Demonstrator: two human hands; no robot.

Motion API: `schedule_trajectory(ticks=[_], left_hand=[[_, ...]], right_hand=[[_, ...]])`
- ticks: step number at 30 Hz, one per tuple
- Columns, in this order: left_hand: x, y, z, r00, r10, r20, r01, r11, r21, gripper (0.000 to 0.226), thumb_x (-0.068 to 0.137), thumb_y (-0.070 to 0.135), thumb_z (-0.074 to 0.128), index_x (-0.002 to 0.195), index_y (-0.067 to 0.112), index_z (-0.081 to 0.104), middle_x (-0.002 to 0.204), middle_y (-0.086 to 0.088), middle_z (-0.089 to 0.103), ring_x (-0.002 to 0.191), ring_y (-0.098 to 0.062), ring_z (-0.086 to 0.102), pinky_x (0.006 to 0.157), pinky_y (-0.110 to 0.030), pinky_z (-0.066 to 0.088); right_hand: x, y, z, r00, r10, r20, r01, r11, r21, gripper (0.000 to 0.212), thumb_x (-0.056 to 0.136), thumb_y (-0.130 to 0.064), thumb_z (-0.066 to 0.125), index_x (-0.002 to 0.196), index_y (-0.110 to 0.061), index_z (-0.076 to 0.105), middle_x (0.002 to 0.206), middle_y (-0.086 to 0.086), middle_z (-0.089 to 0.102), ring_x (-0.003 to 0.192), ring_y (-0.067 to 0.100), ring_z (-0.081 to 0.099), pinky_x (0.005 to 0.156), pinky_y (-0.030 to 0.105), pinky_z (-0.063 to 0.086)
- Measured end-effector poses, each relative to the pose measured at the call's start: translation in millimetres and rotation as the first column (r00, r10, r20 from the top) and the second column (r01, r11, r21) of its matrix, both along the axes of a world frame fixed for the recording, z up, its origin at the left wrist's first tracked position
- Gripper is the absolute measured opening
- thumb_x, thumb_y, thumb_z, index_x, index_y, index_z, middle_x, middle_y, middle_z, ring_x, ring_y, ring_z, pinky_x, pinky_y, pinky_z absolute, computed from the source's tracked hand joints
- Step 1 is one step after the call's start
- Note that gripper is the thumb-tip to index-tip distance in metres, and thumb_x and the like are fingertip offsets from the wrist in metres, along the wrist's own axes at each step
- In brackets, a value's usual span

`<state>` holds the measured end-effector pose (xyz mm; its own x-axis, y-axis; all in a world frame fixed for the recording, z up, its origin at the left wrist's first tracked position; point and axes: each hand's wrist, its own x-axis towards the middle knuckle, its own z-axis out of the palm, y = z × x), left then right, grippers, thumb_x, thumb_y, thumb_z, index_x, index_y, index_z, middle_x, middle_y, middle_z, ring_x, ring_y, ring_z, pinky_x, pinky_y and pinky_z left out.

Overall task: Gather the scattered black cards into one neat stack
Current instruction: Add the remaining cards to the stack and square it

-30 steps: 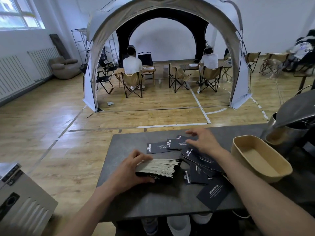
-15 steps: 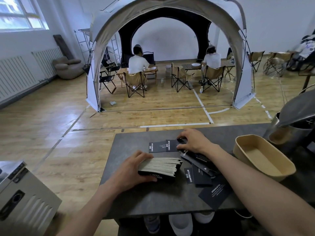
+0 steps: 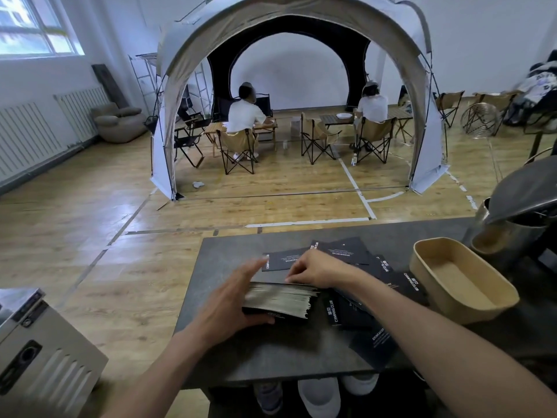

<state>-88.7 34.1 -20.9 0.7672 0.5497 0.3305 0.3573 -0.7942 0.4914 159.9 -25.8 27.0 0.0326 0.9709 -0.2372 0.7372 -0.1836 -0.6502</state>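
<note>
On a dark counter (image 3: 229,251), the left hand (image 3: 229,300) clamps a thick stack of cards (image 3: 280,300). The right hand (image 3: 319,268), fingers curled, touches its top, grip unclear; loose black cards (image 3: 346,248) lie beside.

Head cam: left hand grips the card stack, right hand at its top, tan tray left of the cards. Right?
No. The head view shows the tan tray right of the cards, not left. The rest stands: the left hand grips the card stack and the right hand is at its top.
</note>
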Motion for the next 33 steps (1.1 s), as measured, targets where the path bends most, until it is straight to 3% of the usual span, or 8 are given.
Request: schedule_trajectory(ticks=[2, 5, 11, 18, 22, 27, 30, 33], left_hand=[[0, 1, -2, 0.998, -0.004, -0.060, 0.005, 1.000, 0.022, 0.083, 0.073, 0.072, 0.078, 0.144, 0.053, 0.041, 0.136, 0.024, 0.056, 0.121, -0.003, 0.058, 0.101, -0.039, 0.054], [-2, 3, -4, 0.998, 0.007, -0.069, -0.007, 1.000, -0.001, 0.072, 0.070, 0.077, 0.076, 0.133, 0.050, 0.050, 0.125, 0.025, 0.059, 0.111, -0.003, 0.061, 0.094, -0.038, 0.055], [-2, 7, -1, 0.998, -0.004, -0.059, 0.004, 1.000, 0.008, 0.075, 0.065, 0.076, 0.079, 0.127, 0.038, 0.061, 0.126, 0.020, 0.055, 0.114, -0.004, 0.058, 0.098, -0.032, 0.053], [7, 0, 4, 1.000, 0.018, -0.009, -0.018, 0.999, -0.037, 0.088, 0.057, 0.082, 0.079, 0.128, 0.034, 0.062, 0.117, 0.024, 0.062, 0.105, 0.005, 0.058, 0.089, -0.014, 0.044], [11, -3, 5, 1.000, -0.024, 0.002, 0.024, 0.998, -0.066, 0.082, 0.061, 0.080, 0.080, 0.130, 0.039, 0.061, 0.118, 0.024, 0.063, 0.107, 0.002, 0.061, 0.091, -0.024, 0.050], [12, -4, 1, 0.998, -0.046, 0.032, 0.047, 0.998, -0.048, 0.081, 0.063, 0.077, 0.083, 0.130, 0.037, 0.062, 0.125, 0.020, 0.056, 0.114, 0.001, 0.058, 0.097, -0.029, 0.052], [13, -1, -2, 0.996, -0.037, 0.079, 0.040, 0.999, -0.028, 0.102, 0.059, 0.071, 0.089, 0.144, 0.029, 0.052, 0.153, 0.012, 0.039, 0.140, -0.001, 0.043, 0.115, -0.026, 0.041], [17, 2, -3, 0.993, 0.001, 0.119, 0.006, 0.998, -0.062, 0.132, 0.055, 0.060, 0.097, 0.160, 0.023, 0.026, 0.169, 0.006, 0.021, 0.154, -0.004, 0.023, 0.119, -0.010, 0.023]], right_hand=[[4, -2, 12, 0.998, -0.055, -0.005, 0.055, 0.993, 0.100, 0.015, 0.086, -0.033, 0.080, 0.095, -0.021, 0.082, 0.090, -0.009, 0.079, 0.084, 0.005, 0.071, 0.083, 0.023, 0.054], [36, -13, 35, 0.954, -0.301, 0.006, 0.289, 0.921, 0.260, 0.010, 0.079, -0.030, 0.086, 0.084, -0.023, 0.080, 0.080, -0.011, 0.076, 0.077, 0.003, 0.070, 0.079, 0.026, 0.054], [41, -51, 21, 0.815, -0.245, 0.525, 0.299, 0.954, -0.018, 0.045, 0.056, -0.058, 0.090, 0.082, -0.026, 0.074, 0.086, -0.009, 0.073, 0.088, 0.013, 0.069, 0.081, 0.032, 0.057], [43, -61, -6, 0.802, -0.489, 0.342, 0.463, 0.872, 0.162, 0.043, 0.059, -0.040, 0.093, 0.095, -0.023, 0.078, 0.100, -0.003, 0.077, 0.099, 0.019, 0.071, 0.088, 0.035, 0.058], [47, -68, -17, 0.814, -0.506, 0.285, 0.458, 0.861, 0.222, 0.045, 0.063, -0.040, 0.091, 0.103, -0.027, 0.077, 0.108, -0.004, 0.076, 0.101, 0.016, 0.069, 0.090, 0.032, 0.055], [60, -81, -6, 0.829, -0.538, -0.151, 0.559, 0.798, 0.226, 0.046, 0.059, -0.028, 0.098, 0.100, -0.023, 0.078, 0.097, -0.008, 0.077, 0.092, 0.010, 0.072, 0.087, 0.028, 0.057], [51, -76, 14, 0.811, -0.430, -0.396, 0.542, 0.806, 0.236, 0.024, 0.073, -0.027, 0.090, 0.095, -0.023, 0.081, 0.087, -0.007, 0.080, 0.085, 0.005, 0.074, 0.080, 0.022, 0.056], [17, -59, 14, 0.934, -0.186, -0.305, 0.229, 0.967, 0.111, 0.014, 0.090, -0.028, 0.076, 0.103, -0.024, 0.080, 0.092, -0.011, 0.079, 0.082, -0.004, 0.069, 0.079, 0.017, 0.051]])
